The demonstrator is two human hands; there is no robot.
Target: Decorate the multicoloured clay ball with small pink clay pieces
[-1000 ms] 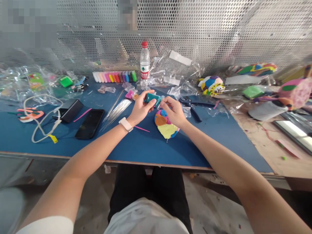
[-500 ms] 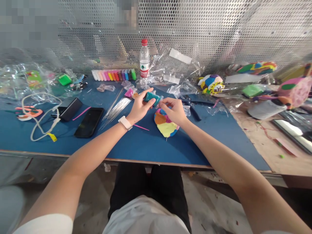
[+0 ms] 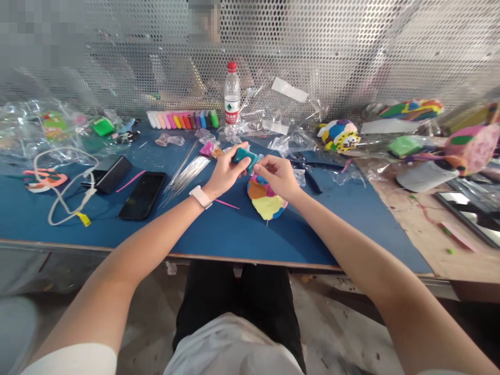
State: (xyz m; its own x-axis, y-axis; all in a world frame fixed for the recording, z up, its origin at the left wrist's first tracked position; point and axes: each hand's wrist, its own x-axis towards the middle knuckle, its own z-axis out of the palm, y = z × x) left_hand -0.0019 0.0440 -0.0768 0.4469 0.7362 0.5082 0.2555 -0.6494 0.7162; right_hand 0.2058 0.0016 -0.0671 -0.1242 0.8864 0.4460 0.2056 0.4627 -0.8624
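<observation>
My left hand [image 3: 225,172] is closed round a teal bar of clay in a clear wrapper [image 3: 244,155], held just above the blue table [image 3: 219,234]. My right hand [image 3: 278,176] pinches the right end of that same wrapper with its fingertips. Under my right hand lies a flat multicoloured clay piece [image 3: 266,200] in yellow, orange, blue and pink. A thin pink strip [image 3: 226,204] rests on the table beside my left wrist, which wears a white watch.
Black phone [image 3: 142,195], dark box [image 3: 110,173] and white cable [image 3: 62,200] lie left. A bundle of clear sticks [image 3: 183,177], a row of coloured clay bars [image 3: 183,121] and a water bottle [image 3: 232,99] stand behind. Plastic wrappers, clay figures [image 3: 339,135] and a perforated metal screen fill the back.
Almost nothing has moved; both hands stay on the teal clay bar, with only small shifts of the fingers at the wrapper's end.
</observation>
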